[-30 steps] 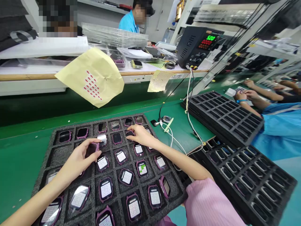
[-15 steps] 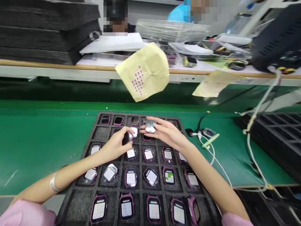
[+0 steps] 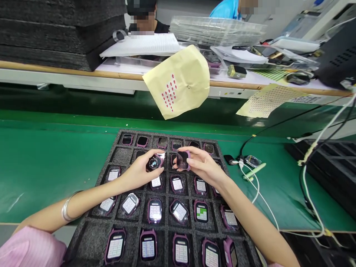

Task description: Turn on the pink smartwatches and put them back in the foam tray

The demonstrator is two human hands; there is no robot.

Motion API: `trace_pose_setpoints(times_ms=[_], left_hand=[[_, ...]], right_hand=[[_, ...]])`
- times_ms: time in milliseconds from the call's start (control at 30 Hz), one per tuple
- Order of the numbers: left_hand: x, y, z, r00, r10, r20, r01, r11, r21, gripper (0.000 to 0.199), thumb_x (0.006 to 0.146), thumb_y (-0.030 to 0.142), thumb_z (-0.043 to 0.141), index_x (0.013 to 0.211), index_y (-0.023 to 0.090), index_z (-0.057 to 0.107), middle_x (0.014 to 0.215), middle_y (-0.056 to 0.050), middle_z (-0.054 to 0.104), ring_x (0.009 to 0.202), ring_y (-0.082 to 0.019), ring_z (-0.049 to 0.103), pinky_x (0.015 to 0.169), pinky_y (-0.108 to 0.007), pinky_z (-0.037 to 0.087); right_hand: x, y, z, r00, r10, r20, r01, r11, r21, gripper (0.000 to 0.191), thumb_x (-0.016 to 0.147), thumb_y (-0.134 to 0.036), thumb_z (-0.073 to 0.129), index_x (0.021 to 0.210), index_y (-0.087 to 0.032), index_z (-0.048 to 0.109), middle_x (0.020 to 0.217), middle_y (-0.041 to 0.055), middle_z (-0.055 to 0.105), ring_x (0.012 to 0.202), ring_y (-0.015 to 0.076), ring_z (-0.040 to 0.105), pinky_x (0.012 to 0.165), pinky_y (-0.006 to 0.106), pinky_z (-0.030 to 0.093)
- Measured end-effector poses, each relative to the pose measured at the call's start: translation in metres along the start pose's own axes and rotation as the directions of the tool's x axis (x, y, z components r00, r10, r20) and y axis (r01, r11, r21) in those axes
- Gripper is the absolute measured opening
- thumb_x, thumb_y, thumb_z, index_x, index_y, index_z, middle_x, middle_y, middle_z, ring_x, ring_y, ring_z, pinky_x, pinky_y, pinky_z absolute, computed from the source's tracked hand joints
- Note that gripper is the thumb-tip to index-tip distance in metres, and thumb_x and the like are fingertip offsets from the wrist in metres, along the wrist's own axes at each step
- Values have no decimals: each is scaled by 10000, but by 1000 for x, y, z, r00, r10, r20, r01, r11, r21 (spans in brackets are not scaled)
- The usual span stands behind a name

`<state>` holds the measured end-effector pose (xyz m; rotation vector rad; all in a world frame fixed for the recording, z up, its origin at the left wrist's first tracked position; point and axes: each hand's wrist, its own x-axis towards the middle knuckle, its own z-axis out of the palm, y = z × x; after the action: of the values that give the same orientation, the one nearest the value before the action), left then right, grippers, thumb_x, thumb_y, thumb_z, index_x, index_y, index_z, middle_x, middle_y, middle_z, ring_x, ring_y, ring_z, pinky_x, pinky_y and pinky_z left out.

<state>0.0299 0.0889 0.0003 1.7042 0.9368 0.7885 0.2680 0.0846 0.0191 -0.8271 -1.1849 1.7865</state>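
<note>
My left hand [image 3: 141, 165] pinches a purple smartwatch [image 3: 154, 163] whose lit screen shows a round dial with a bluish figure. Opposite it, my right hand [image 3: 205, 167] grips another purple smartwatch [image 3: 182, 160], its screen dark and facing up. Both watches are held without straps, a small gap apart, above the upper rows of a black foam tray [image 3: 89, 243]. Compartments in that tray hold several more purple watches. Many show white screens with text, one watch [image 3: 201, 212] shows green blocks, and the back row is dark. My forearms cover some compartments.
Right of the tray lie white cables [image 3: 257, 185], a green stick-like tool [image 3: 254, 172] and a small dark device. A yellow sheet with red arrows [image 3: 178, 83] hangs from the shelf edge. Black foam trays [image 3: 50, 40] are stacked upper left. Two people sit beyond the shelf.
The watch in my right hand has turned from its silvery side to its dark screen. My left hand's watch has tilted, bringing its lit dial into view. The camera view has shifted slightly.
</note>
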Motion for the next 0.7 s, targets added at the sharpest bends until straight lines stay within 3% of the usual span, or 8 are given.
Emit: trace_pose_setpoints(times_ms=[233,433,600,700], left_hand=[[1,2,-1,1000,-12,-11,12,1000,25,401,791,162,575,1189,192,539,1170,-62,626,1100,-220,574,1009,-346,412],[0,2,-2,999,-5,50,0,995,97,325,795,155,529,1117,200,533,1134,-53,630,1091,-221,567,999,-356,416],[1,2,-3,1000,-16,-19,18,997,69,331,789,160,534,1118,198,533,1089,-51,630,1050,-219,577,970,-350,435],[2,1,-3,1000,-6,-6,7,997,72,291,784,155,535,1071,202,554,1064,-44,639,1032,-218,586,954,-340,444]], right_hand=[[-2,5,0,998,31,60,-34,998,53,392,791,-269,791,1159,-207,671,1013,98,726,947,259,706,823,392,567],[-2,7,1,996,42,74,-47,997,63,376,782,-224,796,1144,-191,697,990,92,731,893,238,713,782,379,590],[-3,5,2,998,53,38,-55,997,50,400,782,-245,796,1165,-197,690,1000,95,729,901,240,712,793,379,584],[-4,5,2,998,55,-6,-54,998,17,407,777,-248,798,1166,-195,690,990,90,728,907,239,711,780,355,579]])
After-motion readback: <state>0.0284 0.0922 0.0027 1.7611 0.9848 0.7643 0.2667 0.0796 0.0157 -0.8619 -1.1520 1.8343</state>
